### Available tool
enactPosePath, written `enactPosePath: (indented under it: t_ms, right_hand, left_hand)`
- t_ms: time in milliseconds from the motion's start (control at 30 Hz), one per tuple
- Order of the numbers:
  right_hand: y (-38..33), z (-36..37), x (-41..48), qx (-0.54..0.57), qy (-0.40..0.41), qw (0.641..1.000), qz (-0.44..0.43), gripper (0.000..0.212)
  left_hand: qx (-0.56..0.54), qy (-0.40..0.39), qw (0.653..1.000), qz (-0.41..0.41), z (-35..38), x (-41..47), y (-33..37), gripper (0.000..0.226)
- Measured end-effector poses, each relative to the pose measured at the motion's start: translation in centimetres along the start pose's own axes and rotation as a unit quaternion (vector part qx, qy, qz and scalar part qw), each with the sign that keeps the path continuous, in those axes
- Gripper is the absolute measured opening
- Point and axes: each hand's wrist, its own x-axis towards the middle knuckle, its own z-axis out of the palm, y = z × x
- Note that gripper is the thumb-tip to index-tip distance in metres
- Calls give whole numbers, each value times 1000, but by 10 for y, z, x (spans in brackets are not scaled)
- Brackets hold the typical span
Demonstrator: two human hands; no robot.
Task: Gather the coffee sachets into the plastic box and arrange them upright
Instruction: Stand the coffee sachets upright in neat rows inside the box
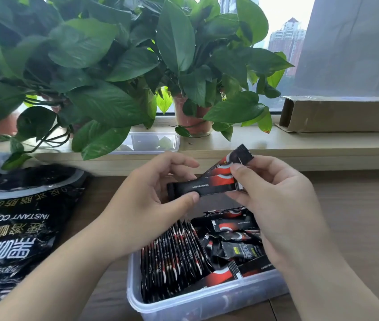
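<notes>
Left grip and right grip pinch opposite ends of small bundle of coffee sachets above plastic box, likely squaring them to stand. Inside, upright row fills left; loose sachets lie jumbled right. Box sits on desk.

On my feed, leafy pothos plants crowd the far left, one in a reddish pot standing on the pale windowsill. A clear plastic lid or tray, I cannot tell which, lies on the sill just left of that pot. A long open-ended cardboard box rests on the sill at far right. A large black instant coffee bag lies flat on the wooden table at left.
</notes>
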Motion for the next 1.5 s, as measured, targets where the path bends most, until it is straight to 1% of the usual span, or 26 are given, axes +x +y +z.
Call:
enactPosePath:
  t_ms: [67, 100, 133, 167, 233, 300, 400, 467, 500, 567, 633, 700, 800, 900, 967, 1033, 1100, 1200, 1267, 1333, 1400, 1500]
  right_hand:
    - [1, -1, 1, -26, -11, 999, -22, 32]
    - [2, -2, 1, -52, -17, 998, -38, 38]
    - [3, -2, 2, -86, -25, 994, -56, 38]
    - [2, -1, 1, -116, -33, 990, -74, 32]
    - [1, 0, 0, -131, -40, 985, -103, 23]
    - [-2, 1, -1, -94, -44, 990, -100, 21]
    - [-4, 2, -2, -8, -49, 998, -45, 15]
    - [-3, 2, -1, 24, -47, 999, -12, 10]
    - [-4, 3, -2, 33, -46, 998, -3, 9]
    - [-4, 4, -2, 29, -43, 999, -8, 21]
    - [-6, 7, -4, 3, -51, 998, -38, 37]
    - [-8, 7, -5, -26, -64, 996, -62, 41]
    - [-11, 6, -6, -85, -65, 991, -78, 33]
    - [-11, 3, -5, -168, -73, 978, -97, 18]
    - [-11, 2, -6, -224, -106, 963, -106, 7]
    - [-8, 4, -8, -254, -144, 951, -102, 7]
    - [-4, 6, -9, -269, -165, 944, -96, 17]
    - [-4, 6, -10, -292, -187, 933, -95, 48]
    - [-8, 3, -10, -319, -213, 918, -96, 58]
    - [-9, 1, -11, -351, -240, 899, -103, 53]
    - [-7, 1, -9, -379, -247, 884, -119, 42]
    - [-6, -2, -5, -392, -240, 880, -120, 29]
  left_hand:
    - [-2, 9, 1000, 4, -1, 1, 0, 32]
    - [-4, 10, 1000, 1, 0, 2, 1, 30]
    - [-3, 11, 1000, -3, 0, 2, 1, 29]
    - [0, 12, 1000, -6, 0, 2, 0, 28]
    - [3, 20, 1000, -9, 1, 1, 0, 27]
    - [-5, 29, 999, -13, 1, 1, -1, 25]
    - [-26, 30, 999, -23, 3, 2, -2, 25]
    - [-55, 23, 998, -26, 4, 2, 0, 26]
    - [-66, 21, 997, -23, 5, 2, 2, 28]
    - [-82, 28, 996, -8, 5, 1, 4, 34]
    - [-87, 47, 995, 7, 5, 1, 6, 34]
    - [-86, 65, 994, 14, 4, 2, 6, 31]
    - [-81, 86, 993, 17, 5, 2, 6, 24]
    - [-83, 115, 990, 20, 3, 4, 4, 24]
    - [-73, 125, 989, 16, 1, 6, 2, 24]
    - [-56, 116, 992, 12, 0, 7, 1, 23]
    - [-43, 93, 995, 12, 0, 5, 0, 22]
    - [-28, 69, 997, 13, 0, 4, -1, 24]
    - [-27, 63, 998, 15, 0, 5, 0, 25]
    - [-44, 47, 998, 13, 0, 5, 2, 26]
    - [-60, 26, 998, 9, 1, 3, 4, 27]
    - [-75, 16, 997, -7, 0, 2, 6, 30]
